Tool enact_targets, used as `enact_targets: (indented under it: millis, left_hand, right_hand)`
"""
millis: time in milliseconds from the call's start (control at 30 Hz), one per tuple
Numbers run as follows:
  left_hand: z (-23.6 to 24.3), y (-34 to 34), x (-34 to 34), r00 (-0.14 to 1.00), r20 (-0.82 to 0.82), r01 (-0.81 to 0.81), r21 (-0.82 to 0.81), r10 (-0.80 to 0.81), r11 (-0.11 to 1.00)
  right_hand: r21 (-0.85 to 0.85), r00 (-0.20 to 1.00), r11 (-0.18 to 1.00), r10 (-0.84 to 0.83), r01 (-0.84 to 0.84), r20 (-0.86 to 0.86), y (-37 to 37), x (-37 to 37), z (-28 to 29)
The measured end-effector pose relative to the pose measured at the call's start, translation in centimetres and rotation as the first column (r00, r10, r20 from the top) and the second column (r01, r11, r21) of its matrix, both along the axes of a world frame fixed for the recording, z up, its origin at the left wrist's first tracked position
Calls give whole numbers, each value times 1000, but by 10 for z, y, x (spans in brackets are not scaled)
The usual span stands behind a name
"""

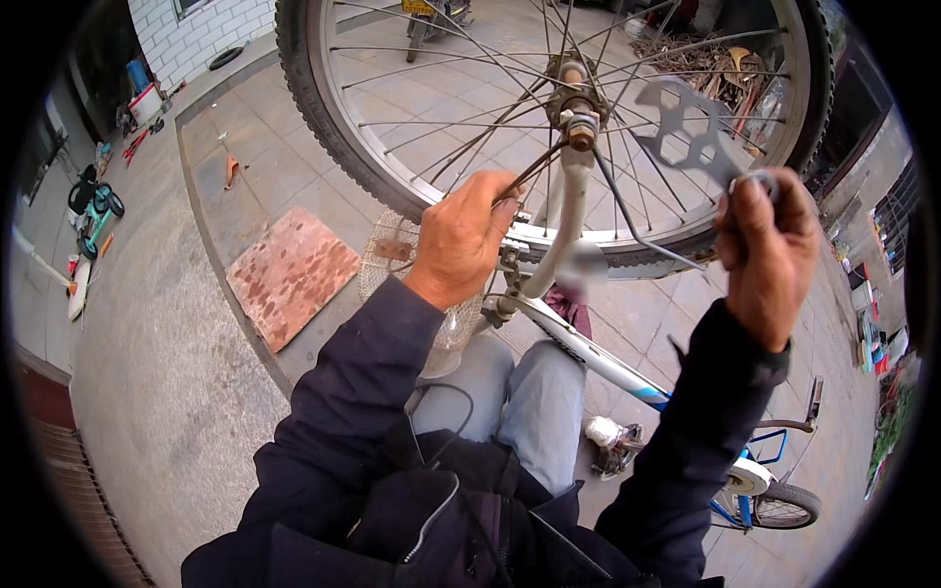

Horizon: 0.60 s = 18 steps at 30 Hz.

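Note:
A bicycle wheel point(353, 137) is raised in front of me, with nuts on its axle point(580, 127) and a white fork point(567, 220). My left hand point(461, 235) is closed at the lower rim beside the brake fitting point(512, 253), near thin rods; what its fingers grip is unclear. My right hand point(769, 245) grips a flat grey multi-hole wrench point(686, 127), held up right of the hub over the spokes. A white and blue frame point(613, 372) runs down to the right below the wheel. A wire basket point(387, 265) hangs left of the fork.
A speckled red tile point(289, 274) lies on the paving at left. A small teal bike point(96, 211) and tools point(137, 142) line the left wall. A scooter point(421, 29) and a woodpile point(735, 83) are behind the wheel. Another wheel point(789, 505) lies lower right.

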<state>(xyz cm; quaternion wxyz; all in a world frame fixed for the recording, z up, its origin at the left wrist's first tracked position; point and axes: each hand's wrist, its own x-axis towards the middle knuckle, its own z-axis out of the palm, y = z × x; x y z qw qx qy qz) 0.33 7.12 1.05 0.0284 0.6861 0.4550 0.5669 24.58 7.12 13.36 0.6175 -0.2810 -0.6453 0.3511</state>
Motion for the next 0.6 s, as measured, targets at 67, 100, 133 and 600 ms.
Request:
enact_targets:
  millis: [67,100,133,600]
  left_hand:
    - [0,0,1,1000,2,-3,-6,3,1000]
    - [-1,0,1,1000,7,-4,-11,4,1000]
    - [-1,-1,1,1000,11,-11,-18,11,1000]
    - [-1,2,1,999,26,-22,68,20,997]
  right_hand:
    - [-92,984,994,40,-56,-171,-3,-4,-24]
    - [-127,979,990,39,-66,-202,-3,-8,-36]
    - [-164,971,983,43,-83,-233,-4,-14,-48]
    - [-375,846,855,127,-358,-517,-34,-108,-105]
